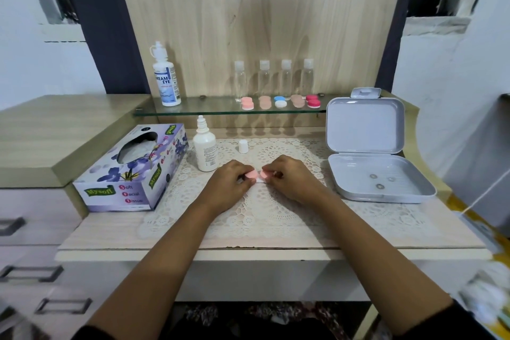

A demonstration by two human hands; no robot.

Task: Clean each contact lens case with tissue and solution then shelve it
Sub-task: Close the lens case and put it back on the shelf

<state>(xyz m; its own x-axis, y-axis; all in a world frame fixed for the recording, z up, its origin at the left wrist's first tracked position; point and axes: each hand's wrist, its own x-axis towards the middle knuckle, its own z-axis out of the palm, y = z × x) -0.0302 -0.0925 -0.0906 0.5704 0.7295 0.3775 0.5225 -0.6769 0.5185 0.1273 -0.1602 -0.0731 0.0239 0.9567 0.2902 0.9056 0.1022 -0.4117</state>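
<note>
I see pink two-cap plastic contact lens case (252, 175) at centre of white lace mat (276, 218), long axis running 9 to 3 o'clock. Left hand (230, 185) pinches 9 o'clock cap, right hand (292, 179) pinches 3 o'clock cap; both equally near. Caps round, pale pink; white body between, mostly hidden by fingers. I judge cap twist next. Glass shelf (193, 112) lies at 12 o'clock.

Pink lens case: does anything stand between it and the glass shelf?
Only low things: the loose white cap and the uncapped dropper bottle stand on the mat between the pink case and the glass shelf. Lifted over them, nothing visible blocks it.
</note>
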